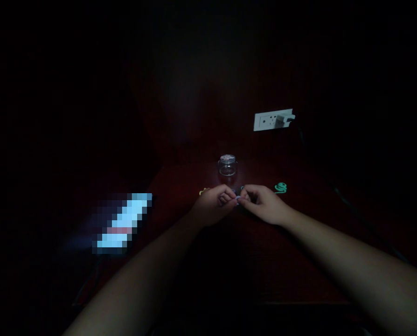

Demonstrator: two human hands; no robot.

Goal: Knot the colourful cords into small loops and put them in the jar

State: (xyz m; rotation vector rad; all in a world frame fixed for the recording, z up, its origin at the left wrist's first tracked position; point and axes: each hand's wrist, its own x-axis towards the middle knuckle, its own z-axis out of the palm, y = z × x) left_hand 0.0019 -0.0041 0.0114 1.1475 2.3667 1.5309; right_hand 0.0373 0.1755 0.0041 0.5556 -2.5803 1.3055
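Over the dark red table, my left hand (pixel 217 204) and my right hand (pixel 262 204) meet with fingertips pinched together. Between them is a small pale lilac piece (pixel 238 198), too small and dim to name; both hands are closed on it. Just behind the fingers stands a clear glass jar (pixel 227 169) with a patterned lid. A yellow item (pixel 204 192) peeks out past my left hand, mostly covered by it. To the right of my right hand lies a curled green strip or cord (pixel 281 187).
A lit, blurred-out screen (pixel 124 221) lies at the left side, with a thin cable below it. On the back wall is a white socket plate (pixel 264 121) with a plug (pixel 283 118) in it. A dark cord (pixel 369 226) runs down the right. Most surroundings are too dark to make out.
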